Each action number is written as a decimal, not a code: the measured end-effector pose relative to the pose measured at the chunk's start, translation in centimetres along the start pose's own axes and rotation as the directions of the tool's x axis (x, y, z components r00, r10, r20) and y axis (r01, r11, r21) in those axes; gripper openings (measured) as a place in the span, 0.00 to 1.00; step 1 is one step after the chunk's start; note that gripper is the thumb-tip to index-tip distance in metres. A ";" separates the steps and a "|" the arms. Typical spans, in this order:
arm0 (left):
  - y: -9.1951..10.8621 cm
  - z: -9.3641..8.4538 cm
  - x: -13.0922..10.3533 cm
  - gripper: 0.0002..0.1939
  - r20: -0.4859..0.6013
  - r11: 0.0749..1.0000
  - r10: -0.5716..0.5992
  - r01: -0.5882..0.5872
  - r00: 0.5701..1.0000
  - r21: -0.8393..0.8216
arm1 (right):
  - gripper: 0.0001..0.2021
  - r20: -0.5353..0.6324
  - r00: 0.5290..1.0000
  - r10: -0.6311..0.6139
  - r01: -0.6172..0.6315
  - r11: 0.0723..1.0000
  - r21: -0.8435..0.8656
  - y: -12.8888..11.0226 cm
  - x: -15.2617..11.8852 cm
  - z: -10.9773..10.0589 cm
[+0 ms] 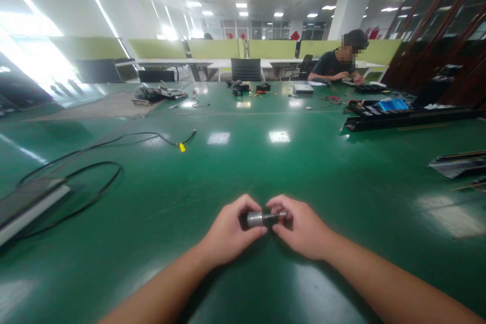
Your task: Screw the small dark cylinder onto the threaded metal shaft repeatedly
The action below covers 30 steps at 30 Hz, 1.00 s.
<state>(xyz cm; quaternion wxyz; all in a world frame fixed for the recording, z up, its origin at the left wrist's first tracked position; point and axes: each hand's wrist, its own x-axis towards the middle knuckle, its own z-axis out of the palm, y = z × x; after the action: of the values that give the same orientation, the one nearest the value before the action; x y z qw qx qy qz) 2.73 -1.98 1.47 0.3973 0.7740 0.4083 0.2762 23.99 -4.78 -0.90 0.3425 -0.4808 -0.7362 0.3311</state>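
Observation:
A small silver metal cylinder with a dark middle and a thin shaft lies crosswise between my hands, just over the green tabletop. My left hand is curled round its thick end, thumb below and fingers above. Around the thin right end, my right hand has its fingers bent, the thumb and index tip close to the shaft. The fingers' inner sides are partly hidden, and the exact kind of the piece is too blurred to name.
A black cable with a yellow tag runs left to a flat grey device. Black metal rails and a blue package lie at right. Electronic parts sit farther back. Another person sits at the far right side.

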 end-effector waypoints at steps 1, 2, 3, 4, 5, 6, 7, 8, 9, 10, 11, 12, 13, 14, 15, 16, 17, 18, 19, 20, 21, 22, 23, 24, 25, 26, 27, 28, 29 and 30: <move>0.0 0.0 0.0 0.12 0.005 1.000 -0.001 0.000 1.000 0.001 | 0.19 0.002 1.000 -0.002 0.002 1.000 0.001 0.0 0.0 0.0; 0.0 0.0 0.0 0.12 0.009 1.000 -0.002 0.002 1.000 0.002 | 0.18 0.004 1.000 -0.004 0.004 1.000 0.003 -0.1 0.0 0.0; 0.0 0.0 0.0 0.12 0.010 1.000 -0.004 0.004 1.000 0.004 | 0.17 0.007 1.000 -0.006 0.006 1.000 0.004 -0.1 0.0 0.0; 0.0 0.0 0.1 0.11 0.012 1.000 -0.005 0.005 1.000 0.006 | 0.17 0.010 1.000 -0.008 0.008 1.000 0.005 -0.2 -0.1 0.0; 0.0 0.0 0.1 0.11 0.014 1.000 -0.004 0.004 1.000 0.009 | 0.16 0.013 1.000 -0.011 0.011 1.000 0.005 -0.2 -0.1 0.0; 0.0 0.0 0.1 0.11 0.015 1.000 -0.001 0.001 1.000 0.011 | 0.15 0.016 1.000 -0.014 0.014 1.000 0.004 -0.3 -0.1 0.0; 0.0 0.0 0.1 0.11 0.018 1.000 0.003 -0.003 1.000 0.012 | 0.15 0.019 1.000 -0.015 0.015 1.000 0.003 -0.3 -0.1 0.0; -0.1 0.0 0.1 0.11 0.022 1.000 0.007 -0.008 1.000 0.012 | 0.14 0.024 1.000 -0.015 0.015 1.000 0.001 -0.3 -0.1 0.0; -0.1 0.0 0.1 0.11 0.024 1.000 0.011 -0.012 1.000 0.013 | 0.14 0.028 1.000 -0.014 0.014 1.000 -0.001 -0.3 -0.1 0.0; -0.1 0.0 0.0 0.11 0.025 1.000 0.014 -0.014 1.000 0.014 | 0.13 0.030 0.999 -0.012 0.012 1.000 -0.003 -0.3 -0.1 0.0; -0.1 0.0 0.0 0.11 0.025 1.000 0.015 -0.015 1.000 0.017 | 0.13 0.032 0.999 -0.010 0.010 1.000 -0.003 -0.3 -0.1 0.0; -0.1 0.0 0.0 0.12 0.025 1.000 0.015 -0.015 1.000 0.020 | 0.12 0.034 0.999 -0.009 0.009 1.000 -0.003 -0.3 0.0 0.0; -0.1 0.0 0.1 0.12 0.025 1.000 0.017 -0.017 1.000 0.023 | 0.12 0.034 0.999 -0.009 0.009 1.000 -0.001 -0.3 0.0 0.1; -0.1 0.0 0.1 0.12 0.027 1.000 0.018 -0.019 0.999 0.023 | 0.12 0.034 0.999 -0.008 0.008 1.000 0.001 -0.3 0.0 0.1; -0.1 0.0 0.1 0.12 0.030 1.000 0.021 -0.022 0.999 0.022 | 0.12 0.033 0.999 -0.009 0.008 1.000 0.005 -0.3 0.0 0.1; -0.1 0.0 0.1 0.12 0.033 0.999 0.024 -0.025 0.999 0.021 | 0.12 0.033 0.999 -0.009 0.009 1.000 0.010 -0.3 -0.1 0.1; 0.0 0.0 0.1 0.12 0.035 0.999 0.027 -0.028 0.999 0.020 | 0.12 0.035 0.999 -0.012 0.011 1.000 0.014 -0.4 -0.1 0.1; 0.0 0.0 0.1 0.12 0.036 0.999 0.028 -0.029 0.999 0.021 | 0.12 0.037 0.999 -0.014 0.013 1.000 0.019 -0.4 -0.1 0.1; 0.1 0.0 0.1 0.12 0.038 0.999 0.028 -0.029 0.999 0.022 | 0.12 0.039 0.999 -0.016 0.015 1.000 0.023 -0.4 -0.1 0.1; 0.1 0.0 0.1 0.12 0.038 0.999 0.028 -0.029 0.999 0.024 | 0.12 0.041 0.999 -0.018 0.017 1.000 0.025 -0.4 -0.1 0.1; 0.2 0.0 0.1 0.12 0.037 0.999 0.029 -0.029 0.999 0.026 | 0.12 0.042 0.999 -0.018 0.017 1.000 0.025 -0.4 -0.1 0.1; 0.2 0.0 0.2 0.12 0.037 0.999 0.028 -0.029 0.999 0.027 | 0.11 0.042 0.999 -0.017 0.016 1.000 0.023 -0.4 -0.1 0.1; 0.2 0.0 0.2 0.12 0.036 0.999 0.029 -0.030 0.999 0.028 | 0.11 0.041 0.999 -0.016 0.015 1.000 0.020 -0.4 -0.1 0.1; 0.2 0.0 0.2 0.12 0.036 0.999 0.031 -0.032 0.999 0.028 | 0.11 0.038 0.999 -0.015 0.014 1.000 0.016 -0.4 -0.1 0.1; 0.1 0.0 0.2 0.12 0.039 0.999 0.034 -0.035 0.999 0.027 | 0.11 0.037 0.999 -0.015 0.015 1.000 0.012 -0.4 -0.2 0.1; 0.1 0.0 0.2 0.12 0.041 0.999 0.037 -0.038 0.998 0.027 | 0.11 0.035 0.999 -0.016 0.016 1.000 0.010 -0.3 -0.2 0.1; 0.1 0.0 0.2 0.12 0.043 0.999 0.039 -0.040 0.998 0.027 | 0.11 0.034 0.999 -0.018 0.018 1.000 0.008 -0.3 -0.2 0.1; 0.1 0.0 0.2 0.12 0.045 0.999 0.041 -0.042 0.998 0.029 | 0.11 0.034 0.999 -0.019 0.019 1.000 0.008 -0.3 -0.2 0.1; 0.1 0.0 0.2 0.12 0.046 0.999 0.041 -0.042 0.998 0.031 | 0.11 0.034 0.999 -0.020 0.019 1.000 0.007 -0.3 -0.2 0.2; 0.2 0.0 0.2 0.12 0.047 0.999 0.041 -0.042 0.998 0.034 | 0.11 0.035 0.999 -0.020 0.020 1.000 0.008 -0.3 -0.1 0.2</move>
<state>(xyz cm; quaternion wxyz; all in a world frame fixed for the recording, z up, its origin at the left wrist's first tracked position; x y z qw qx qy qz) 2.87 -1.87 1.68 0.3874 0.7954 0.3874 0.2592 23.75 -5.04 -0.74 0.3344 -0.4663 -0.7456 0.3388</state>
